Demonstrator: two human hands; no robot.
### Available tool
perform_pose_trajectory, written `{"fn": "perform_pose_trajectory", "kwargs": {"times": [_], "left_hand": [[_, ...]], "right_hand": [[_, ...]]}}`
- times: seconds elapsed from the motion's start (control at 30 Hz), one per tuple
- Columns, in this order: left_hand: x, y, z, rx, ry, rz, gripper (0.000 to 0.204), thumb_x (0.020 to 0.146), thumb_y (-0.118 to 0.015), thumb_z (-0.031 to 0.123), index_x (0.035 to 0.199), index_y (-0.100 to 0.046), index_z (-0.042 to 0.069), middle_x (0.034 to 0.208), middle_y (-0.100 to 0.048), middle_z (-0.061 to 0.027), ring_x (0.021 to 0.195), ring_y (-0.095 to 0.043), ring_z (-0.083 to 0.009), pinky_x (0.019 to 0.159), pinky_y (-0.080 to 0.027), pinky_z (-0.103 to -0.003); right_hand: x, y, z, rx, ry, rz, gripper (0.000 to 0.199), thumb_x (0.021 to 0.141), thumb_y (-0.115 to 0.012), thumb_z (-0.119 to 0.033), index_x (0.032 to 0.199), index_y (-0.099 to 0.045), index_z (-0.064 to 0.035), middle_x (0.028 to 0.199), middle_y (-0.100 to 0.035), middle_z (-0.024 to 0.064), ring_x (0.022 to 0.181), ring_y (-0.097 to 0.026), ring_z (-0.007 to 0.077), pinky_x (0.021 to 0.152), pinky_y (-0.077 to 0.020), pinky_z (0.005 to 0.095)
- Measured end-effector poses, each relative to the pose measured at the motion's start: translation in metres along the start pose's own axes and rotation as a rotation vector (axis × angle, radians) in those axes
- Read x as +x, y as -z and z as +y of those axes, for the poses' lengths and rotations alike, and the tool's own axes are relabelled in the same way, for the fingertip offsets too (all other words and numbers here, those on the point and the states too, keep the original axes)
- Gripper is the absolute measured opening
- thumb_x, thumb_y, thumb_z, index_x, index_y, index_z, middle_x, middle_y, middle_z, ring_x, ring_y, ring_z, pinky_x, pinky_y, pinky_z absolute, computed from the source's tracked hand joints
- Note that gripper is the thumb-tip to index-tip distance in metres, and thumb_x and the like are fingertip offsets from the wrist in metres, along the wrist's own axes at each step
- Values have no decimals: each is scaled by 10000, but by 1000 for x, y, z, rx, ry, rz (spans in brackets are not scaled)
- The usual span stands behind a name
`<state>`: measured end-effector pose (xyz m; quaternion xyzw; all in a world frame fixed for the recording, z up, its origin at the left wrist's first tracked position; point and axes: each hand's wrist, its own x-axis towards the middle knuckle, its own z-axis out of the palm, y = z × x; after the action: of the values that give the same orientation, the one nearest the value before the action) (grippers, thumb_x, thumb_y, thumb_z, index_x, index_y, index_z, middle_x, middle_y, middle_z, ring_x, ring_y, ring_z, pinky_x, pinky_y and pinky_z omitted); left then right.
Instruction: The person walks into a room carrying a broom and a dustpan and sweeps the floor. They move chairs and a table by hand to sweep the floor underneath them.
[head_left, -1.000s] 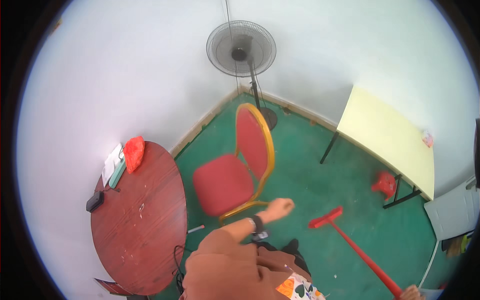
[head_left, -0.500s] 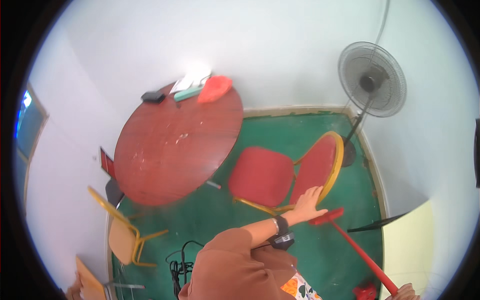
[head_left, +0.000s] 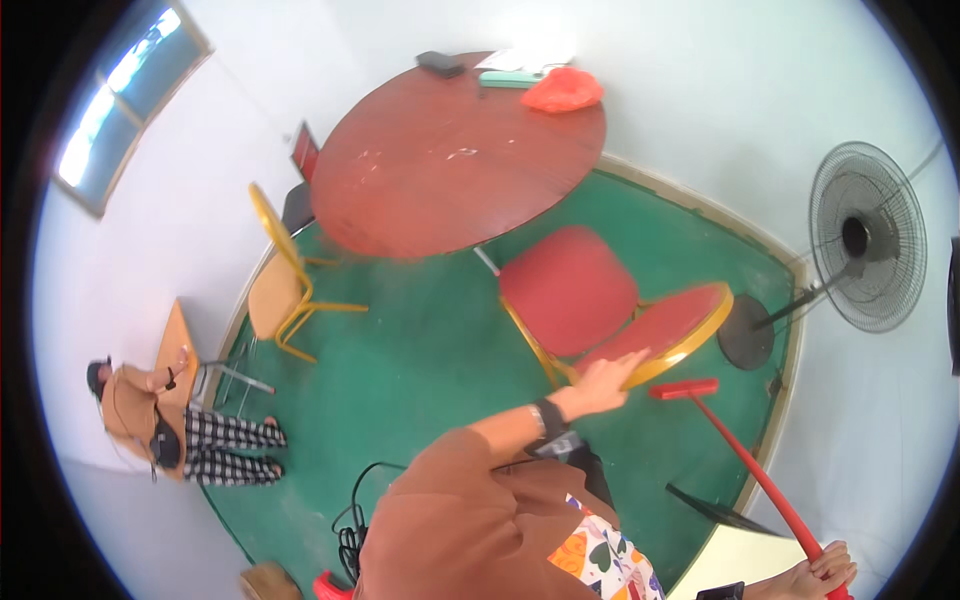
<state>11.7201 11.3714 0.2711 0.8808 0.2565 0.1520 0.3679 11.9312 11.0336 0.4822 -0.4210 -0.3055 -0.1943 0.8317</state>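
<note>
My left hand (head_left: 603, 386) is at the near side of the backrest of a red padded chair (head_left: 568, 290) with a gold frame. Its fingers lie over the backrest's edge, gripping it. At the lower right, my right hand (head_left: 832, 572) is closed round the upper handle of a red long-handled tool (head_left: 765, 478). The tool slants away from me, and its short, flat red crosspiece (head_left: 684, 389) is close to the floor, just right of the chair back. I cannot tell exactly what kind of tool it is.
A round reddish-brown table (head_left: 430, 170) bears a red plastic bag (head_left: 563, 91). A standing fan (head_left: 868, 238) is at the right. A tan chair (head_left: 275, 297) stands left; beyond it a person (head_left: 140, 410) touches a small wooden table (head_left: 178, 345). Black cable (head_left: 350, 545) lies coiled near me.
The view has turned, so the table and fan sit farther right, and the person at the left now shows fully. Both my hands keep their holds.
</note>
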Motion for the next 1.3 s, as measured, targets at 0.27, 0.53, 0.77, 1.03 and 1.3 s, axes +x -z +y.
{"fn": "perform_pose_trajectory", "kwargs": {"times": [0.27,0.53,0.77,1.03,1.3], "left_hand": [[-167,129,-68,296,302,142,556,611,-541,-61,1117,-596,162,903,-643,-146,815,-615,-326,714,-501,-385],[-232,178,-64,536,440,264,326,631,-614,-7,944,-619,81,896,-646,-126,893,-599,-308,782,-480,-391],[-214,167,-63,588,343,103,326,650,-638,72,973,-616,108,839,-651,-96,779,-625,-284,674,-494,-382],[-232,208,-91,627,264,-198,422,632,-637,84,1050,-603,135,881,-659,-64,764,-630,-273,642,-497,-386],[-333,302,-150,609,163,-139,412,600,-641,42,1004,-617,119,894,-657,-65,835,-621,-254,673,-494,-375]], "right_hand": [[43,-4,59,-230,-111,-84,334,905,-410,-54,587,-322,-111,444,-271,-16,380,-222,63,458,-242,237],[36,-41,98,-116,-182,-274,353,909,-407,-63,577,-299,-117,434,-273,-28,366,-221,56,418,-231,218],[-3,-112,130,-97,-299,-457,305,928,-415,-56,650,-300,-102,457,-274,-33,380,-232,48,401,-227,214],[-75,-151,159,-375,-295,-501,307,928,-482,-114,645,-362,-102,490,-339,-38,414,-310,38,397,-254,200],[-121,-160,132,-420,-302,-450,306,925,-492,-132,645,-370,-117,511,-359,-54,415,-319,28,384,-253,197]]}}
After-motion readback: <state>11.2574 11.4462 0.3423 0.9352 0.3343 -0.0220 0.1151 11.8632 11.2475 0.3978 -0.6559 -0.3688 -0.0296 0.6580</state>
